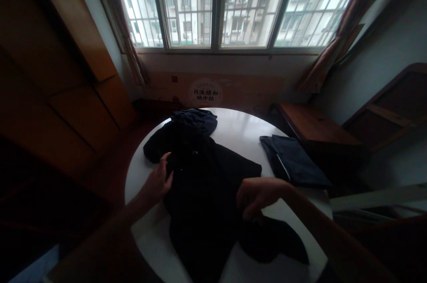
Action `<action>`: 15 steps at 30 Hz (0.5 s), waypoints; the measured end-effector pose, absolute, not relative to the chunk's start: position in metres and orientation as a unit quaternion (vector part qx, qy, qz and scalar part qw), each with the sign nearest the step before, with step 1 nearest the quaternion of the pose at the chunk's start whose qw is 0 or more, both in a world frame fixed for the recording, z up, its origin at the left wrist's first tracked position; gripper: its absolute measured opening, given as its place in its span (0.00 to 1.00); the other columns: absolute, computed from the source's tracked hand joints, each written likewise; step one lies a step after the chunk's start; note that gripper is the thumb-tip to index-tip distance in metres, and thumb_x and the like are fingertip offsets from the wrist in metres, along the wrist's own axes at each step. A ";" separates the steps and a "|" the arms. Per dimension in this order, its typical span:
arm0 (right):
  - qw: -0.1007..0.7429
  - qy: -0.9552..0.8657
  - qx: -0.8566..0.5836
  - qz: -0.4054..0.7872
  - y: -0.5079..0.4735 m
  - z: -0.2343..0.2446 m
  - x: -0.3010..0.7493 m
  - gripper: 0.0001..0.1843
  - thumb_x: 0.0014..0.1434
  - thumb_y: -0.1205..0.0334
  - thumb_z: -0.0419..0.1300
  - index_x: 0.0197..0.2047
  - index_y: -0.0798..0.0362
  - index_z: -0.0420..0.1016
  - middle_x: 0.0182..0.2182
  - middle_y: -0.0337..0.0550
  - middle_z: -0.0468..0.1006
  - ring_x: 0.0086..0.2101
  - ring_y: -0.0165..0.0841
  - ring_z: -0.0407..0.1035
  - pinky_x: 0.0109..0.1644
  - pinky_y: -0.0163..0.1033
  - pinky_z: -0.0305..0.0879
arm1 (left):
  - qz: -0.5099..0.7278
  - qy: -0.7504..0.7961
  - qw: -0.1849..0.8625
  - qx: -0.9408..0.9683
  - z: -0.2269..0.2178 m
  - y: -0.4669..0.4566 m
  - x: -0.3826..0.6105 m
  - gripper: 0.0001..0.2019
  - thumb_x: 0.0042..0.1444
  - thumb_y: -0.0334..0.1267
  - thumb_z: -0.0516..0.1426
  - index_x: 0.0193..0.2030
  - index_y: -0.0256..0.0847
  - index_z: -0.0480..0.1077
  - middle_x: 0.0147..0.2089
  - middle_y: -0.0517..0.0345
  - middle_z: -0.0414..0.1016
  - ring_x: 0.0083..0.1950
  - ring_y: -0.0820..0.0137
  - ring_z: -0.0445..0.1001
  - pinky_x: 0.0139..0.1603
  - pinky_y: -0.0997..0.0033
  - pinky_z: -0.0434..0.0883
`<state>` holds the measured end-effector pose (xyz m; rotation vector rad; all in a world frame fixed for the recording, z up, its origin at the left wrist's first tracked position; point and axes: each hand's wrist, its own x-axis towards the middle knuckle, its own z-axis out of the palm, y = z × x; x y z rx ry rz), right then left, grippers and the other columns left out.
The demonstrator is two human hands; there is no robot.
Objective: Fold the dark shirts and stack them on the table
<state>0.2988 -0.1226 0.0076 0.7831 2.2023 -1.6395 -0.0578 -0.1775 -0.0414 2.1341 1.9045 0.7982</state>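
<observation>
A black garment (pixel 203 194) lies spread over the round white table, its exact kind too dark to make out. At its left edge is my left hand (pixel 162 176), with thumb and fingers closed on the cloth. My right hand (pixel 258 196) is curled, knuckles up, gripping the garment's right side. From beneath that hand a dark flap of cloth (pixel 271 238) spreads over the near right of the table. Part of each hand's fingertips is hidden in the dark fabric.
The white table (pixel 233 118) also bears a crumpled dark blue cloth (pixel 196 119) at the back and a folded dark blue garment (pixel 296 160) at the right. Beyond stand a printed cardboard panel (pixel 230 91), a wooden cabinet (pixel 316 123) and a barred window (pixel 216 7). Wardrobes (pixel 66 96) line the left.
</observation>
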 end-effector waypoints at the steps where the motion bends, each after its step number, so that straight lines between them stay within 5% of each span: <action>1: 0.099 0.776 0.292 -0.550 -0.115 0.007 0.292 0.18 0.55 0.51 0.65 0.40 0.58 0.79 0.27 0.40 0.78 0.27 0.32 0.73 0.31 0.34 0.68 | 0.285 0.585 0.085 0.755 -0.040 -0.178 -0.049 0.28 0.66 0.35 0.48 0.71 0.39 0.46 0.63 0.40 0.68 0.61 0.58 0.72 0.60 0.57 0.70; 3: -0.052 0.821 0.361 -0.439 -0.092 0.005 0.276 0.20 0.56 0.55 0.65 0.48 0.58 0.77 0.33 0.44 0.79 0.30 0.34 0.73 0.36 0.38 0.71 | 0.262 0.465 0.111 0.839 -0.030 -0.178 -0.030 0.27 0.66 0.30 0.47 0.71 0.44 0.50 0.63 0.47 0.69 0.60 0.62 0.73 0.60 0.61 0.70; 5: -0.188 0.846 0.388 -0.315 -0.069 0.003 0.260 0.33 0.51 0.63 0.68 0.60 0.56 0.69 0.49 0.54 0.75 0.42 0.40 0.74 0.47 0.45 0.72 | 0.186 0.347 0.158 0.905 -0.013 -0.182 -0.009 0.27 0.66 0.28 0.48 0.70 0.48 0.55 0.59 0.51 0.72 0.55 0.64 0.75 0.58 0.62 0.70; 8: -0.229 0.888 0.320 -0.237 -0.048 -0.001 0.240 0.43 0.52 0.72 0.64 0.69 0.50 0.58 0.66 0.57 0.58 0.61 0.46 0.60 0.62 0.53 0.61 | 0.087 0.213 0.249 0.941 0.011 -0.193 0.019 0.24 0.67 0.29 0.50 0.67 0.51 0.62 0.53 0.53 0.76 0.50 0.65 0.76 0.58 0.62 0.67; 11: -0.144 0.938 0.200 -0.243 -0.049 -0.004 0.234 0.31 0.55 0.77 0.56 0.61 0.49 0.70 0.61 0.52 0.66 0.62 0.42 0.58 0.65 0.52 0.57 | 0.108 0.233 0.320 0.912 0.014 -0.208 0.030 0.23 0.66 0.35 0.55 0.66 0.53 0.62 0.56 0.52 0.74 0.55 0.63 0.73 0.61 0.59 0.67; 15: -0.135 0.933 0.197 -0.270 -0.062 -0.003 0.257 0.22 0.49 0.77 0.58 0.47 0.56 0.77 0.47 0.51 0.78 0.48 0.40 0.71 0.57 0.46 0.66 | 0.211 0.450 0.264 0.826 -0.016 -0.226 0.012 0.52 0.42 0.48 0.72 0.71 0.44 0.53 0.67 0.38 0.60 0.65 0.48 0.62 0.64 0.44 0.63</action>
